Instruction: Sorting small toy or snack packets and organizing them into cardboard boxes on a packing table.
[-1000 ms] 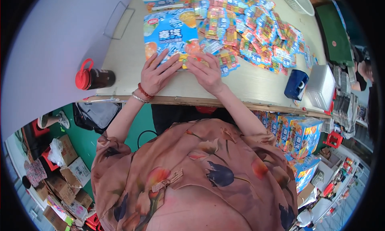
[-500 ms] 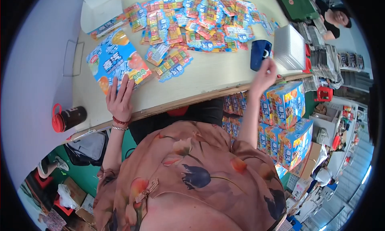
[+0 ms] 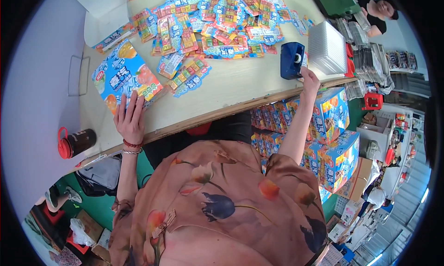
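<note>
My left hand (image 3: 130,120) lies with fingers stretched on the near edge of a blue and orange carton box (image 3: 127,76) at the table's left. It steadies nothing else. At the right, my right hand (image 3: 310,81) pinches at the near end of a dark blue tape dispenser (image 3: 291,61); a strip of clear tape seems to be between thumb and finger, though it is hard to see. Between the hands and farther back, many colourful candy blister packs (image 3: 226,16) lie in a heap. One pack (image 3: 189,76) lies nearest the box.
Clear plastic trays (image 3: 327,46) are stacked right of the dispenser. A dark bottle with red lid (image 3: 81,142) stands at the left. An opened carton (image 3: 106,25) is at the back left. Filled boxes (image 3: 330,113) are stacked below the table's right edge. A co-worker (image 3: 380,14) is at upper right.
My right hand has moved slightly right and its fingertips are now at the dispenser's near end. My left hand stays on the box. The whole view has shifted a little.
</note>
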Demonstrator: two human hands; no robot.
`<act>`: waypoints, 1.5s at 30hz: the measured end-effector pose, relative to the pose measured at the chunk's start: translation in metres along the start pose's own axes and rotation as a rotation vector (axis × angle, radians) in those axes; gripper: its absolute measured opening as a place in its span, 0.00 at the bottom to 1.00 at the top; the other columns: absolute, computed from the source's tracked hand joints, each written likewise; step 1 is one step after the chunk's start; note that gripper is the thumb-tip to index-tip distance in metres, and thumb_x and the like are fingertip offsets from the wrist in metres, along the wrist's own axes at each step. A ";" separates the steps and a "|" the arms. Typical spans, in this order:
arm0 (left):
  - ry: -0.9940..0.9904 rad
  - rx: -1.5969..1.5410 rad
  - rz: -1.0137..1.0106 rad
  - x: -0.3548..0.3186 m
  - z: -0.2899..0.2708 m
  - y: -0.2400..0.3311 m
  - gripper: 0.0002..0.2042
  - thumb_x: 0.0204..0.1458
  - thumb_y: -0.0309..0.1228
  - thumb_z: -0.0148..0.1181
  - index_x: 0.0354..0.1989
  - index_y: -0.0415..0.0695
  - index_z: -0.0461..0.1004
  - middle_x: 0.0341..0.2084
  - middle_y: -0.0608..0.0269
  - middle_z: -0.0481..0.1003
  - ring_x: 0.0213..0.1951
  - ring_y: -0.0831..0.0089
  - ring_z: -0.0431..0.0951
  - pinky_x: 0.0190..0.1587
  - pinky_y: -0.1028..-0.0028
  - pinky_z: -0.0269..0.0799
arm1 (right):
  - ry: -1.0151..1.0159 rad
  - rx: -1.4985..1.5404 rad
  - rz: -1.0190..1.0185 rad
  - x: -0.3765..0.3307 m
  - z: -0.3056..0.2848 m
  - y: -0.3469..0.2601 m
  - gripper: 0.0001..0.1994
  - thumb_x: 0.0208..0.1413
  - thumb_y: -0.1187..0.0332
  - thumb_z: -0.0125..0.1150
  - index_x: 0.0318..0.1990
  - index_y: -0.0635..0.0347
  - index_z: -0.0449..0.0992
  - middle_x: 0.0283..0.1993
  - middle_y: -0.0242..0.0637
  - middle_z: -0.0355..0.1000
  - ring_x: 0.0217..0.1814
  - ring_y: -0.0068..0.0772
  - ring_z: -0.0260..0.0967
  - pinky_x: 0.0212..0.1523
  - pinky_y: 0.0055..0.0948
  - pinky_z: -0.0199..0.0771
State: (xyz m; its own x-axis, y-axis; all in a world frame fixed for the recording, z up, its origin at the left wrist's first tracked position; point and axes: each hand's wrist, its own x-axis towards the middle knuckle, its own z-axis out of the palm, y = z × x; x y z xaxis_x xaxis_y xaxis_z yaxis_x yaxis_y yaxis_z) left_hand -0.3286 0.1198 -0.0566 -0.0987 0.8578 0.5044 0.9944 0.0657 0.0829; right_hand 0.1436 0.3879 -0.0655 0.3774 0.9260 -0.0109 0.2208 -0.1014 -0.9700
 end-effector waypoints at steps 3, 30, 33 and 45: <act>-0.002 0.011 0.001 -0.001 0.000 0.000 0.16 0.52 0.31 0.59 0.51 0.55 0.75 0.54 0.72 0.71 0.59 0.65 0.66 0.59 0.69 0.56 | 0.076 0.006 0.068 -0.023 -0.006 0.002 0.11 0.52 0.66 0.63 0.36 0.68 0.79 0.32 0.30 0.74 0.33 0.17 0.64 0.34 0.19 0.62; 0.015 0.010 0.002 -0.001 0.003 0.000 0.17 0.51 0.31 0.60 0.51 0.55 0.75 0.53 0.70 0.72 0.59 0.65 0.67 0.59 0.70 0.55 | 0.366 0.338 -0.157 -0.119 0.032 0.006 0.10 0.61 0.67 0.50 0.31 0.64 0.63 0.41 0.33 0.59 0.41 0.22 0.62 0.49 0.34 0.75; 0.012 0.018 0.003 -0.002 0.004 -0.002 0.17 0.51 0.31 0.60 0.51 0.55 0.75 0.54 0.70 0.71 0.59 0.65 0.67 0.60 0.70 0.55 | 0.371 0.297 -0.049 -0.125 0.033 0.016 0.10 0.61 0.67 0.52 0.31 0.62 0.64 0.28 0.32 0.63 0.31 0.20 0.62 0.39 0.30 0.76; 0.022 0.018 -0.029 0.000 0.005 0.006 0.17 0.50 0.31 0.60 0.50 0.55 0.75 0.54 0.71 0.71 0.58 0.65 0.67 0.58 0.70 0.56 | 0.189 0.338 0.350 -0.107 0.020 0.035 0.07 0.57 0.71 0.55 0.29 0.62 0.66 0.22 0.32 0.64 0.20 0.23 0.64 0.21 0.25 0.75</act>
State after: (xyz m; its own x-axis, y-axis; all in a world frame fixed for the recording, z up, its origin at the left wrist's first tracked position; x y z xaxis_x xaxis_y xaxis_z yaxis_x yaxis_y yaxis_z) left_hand -0.3227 0.1225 -0.0605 -0.1279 0.8438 0.5212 0.9916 0.0996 0.0821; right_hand 0.0932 0.2926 -0.1036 0.5390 0.7729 -0.3347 -0.2388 -0.2408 -0.9407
